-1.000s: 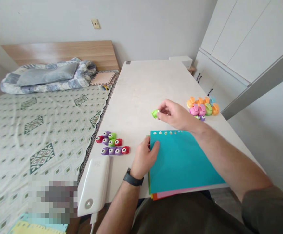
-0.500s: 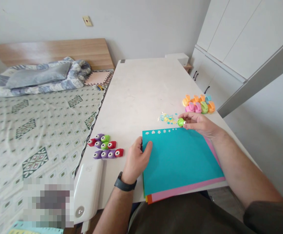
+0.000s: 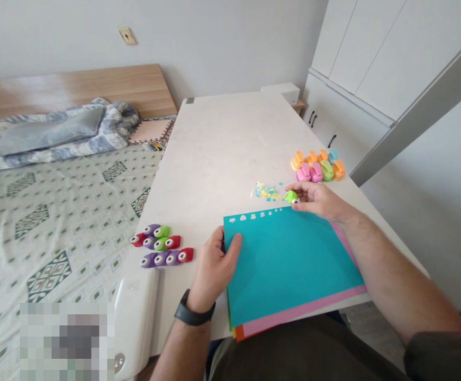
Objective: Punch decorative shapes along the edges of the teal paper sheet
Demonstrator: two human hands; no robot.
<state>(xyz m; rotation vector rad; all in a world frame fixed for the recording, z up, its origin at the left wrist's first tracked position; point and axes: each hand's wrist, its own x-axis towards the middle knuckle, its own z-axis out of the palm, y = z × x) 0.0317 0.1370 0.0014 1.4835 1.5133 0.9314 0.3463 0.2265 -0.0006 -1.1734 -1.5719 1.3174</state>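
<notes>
A teal sheet of paper [image 3: 289, 259] lies over sheets of other colours at the near side of the table. A row of small punched shapes runs along its far edge. My left hand [image 3: 218, 264] grips the sheet's left edge, thumb on top and fingers underneath. At the far edge, my right hand [image 3: 313, 200] pinches a small green paper punch [image 3: 291, 197] between thumb and fingers. Whether the paper sits in the punch's slot I cannot tell. Just left of the punch lies a scatter of yellow, blue and white paper cut-outs [image 3: 268, 191].
Several purple, green and red punches [image 3: 161, 244] stand in rows at the left. Larger orange, pink, green and blue punches [image 3: 317, 165] are grouped at the right. A long white device [image 3: 137, 317] lies along the table's left edge. Beyond is a bed [image 3: 75, 211].
The view has shifted a little. The green punch has turned in my right hand, its white face now pointing more downward. My left hand keeps its hold on the teal paper.
</notes>
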